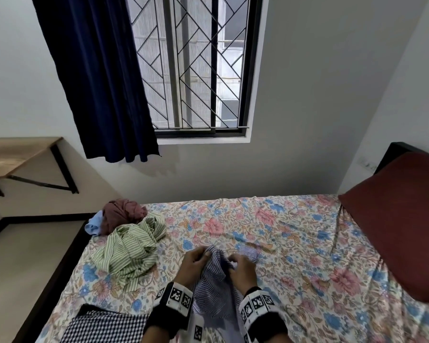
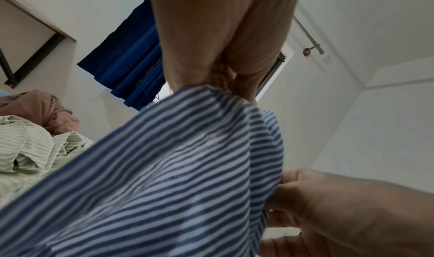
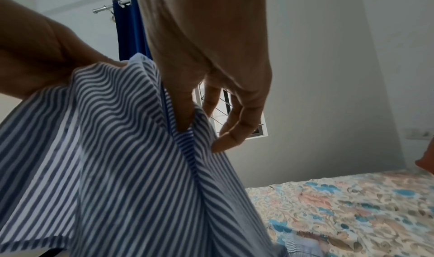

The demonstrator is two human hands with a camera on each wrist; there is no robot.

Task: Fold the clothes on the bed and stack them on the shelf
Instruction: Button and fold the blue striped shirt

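Note:
A blue-and-white striped shirt [image 1: 214,280] hangs bunched between my two hands above the flowered bed [image 1: 282,243]. My left hand [image 1: 196,261] pinches its upper edge; in the left wrist view the left hand [image 2: 223,71] grips the striped shirt [image 2: 164,168]. My right hand [image 1: 240,267] holds the cloth just to the right. In the right wrist view the right hand [image 3: 202,101] pinches a fold of the striped shirt [image 3: 117,149] with thumb and forefinger, the other fingers loose. A green striped shirt [image 1: 131,246], a maroon garment [image 1: 123,214] and a light blue piece [image 1: 93,225] lie heaped at the bed's far left.
A black-and-white checked garment [image 1: 104,325] lies flat at the bed's near left corner. A dark red pillow [image 1: 401,224] leans at the right. A wooden wall shelf [image 1: 15,154] hangs at the left. A window [image 1: 193,65] with a navy curtain [image 1: 97,78] is straight ahead.

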